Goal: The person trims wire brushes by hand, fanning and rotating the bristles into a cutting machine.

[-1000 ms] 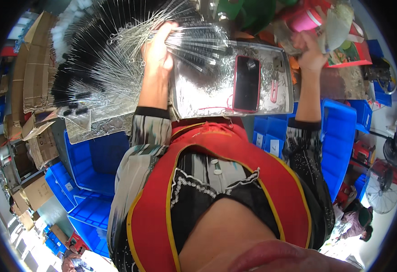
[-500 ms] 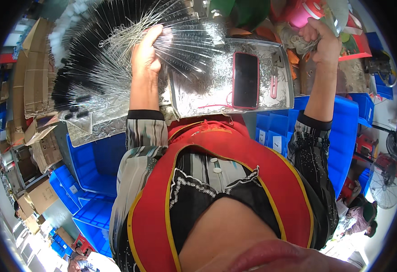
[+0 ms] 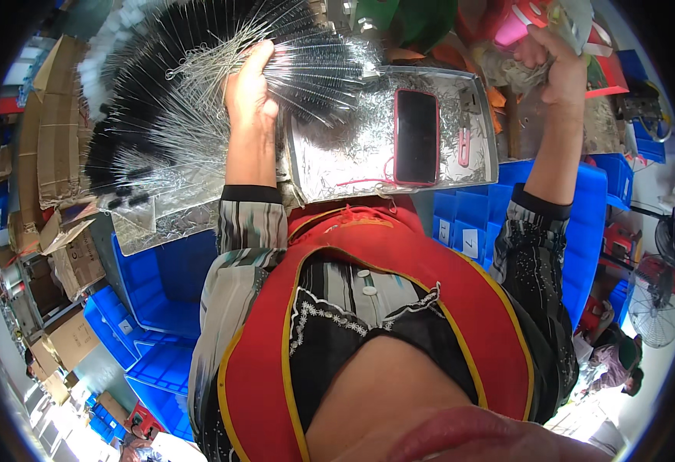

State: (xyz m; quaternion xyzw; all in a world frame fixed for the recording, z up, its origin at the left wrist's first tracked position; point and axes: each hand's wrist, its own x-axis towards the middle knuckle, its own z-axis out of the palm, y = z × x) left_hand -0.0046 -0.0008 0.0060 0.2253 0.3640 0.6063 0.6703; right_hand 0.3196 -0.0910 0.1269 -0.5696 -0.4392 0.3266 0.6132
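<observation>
My left hand rests on a fanned pile of thin wire brushes with black bristles, fingers closed over several wire handles at the pile's right edge. Beside it lies a shiny metal tray holding a dark phone in a red case and a small pink clip. My right hand is raised at the upper right, gripping a pink and white object among clutter. What the object is I cannot tell.
A second metal tray sits under the brushes. Blue plastic bins stand below and at the right. Cardboard boxes are stacked on the left. A fan and another person are at the lower right.
My left hand has slid a little along the brush pile. My right hand has risen further toward the upper right with the pink object.
</observation>
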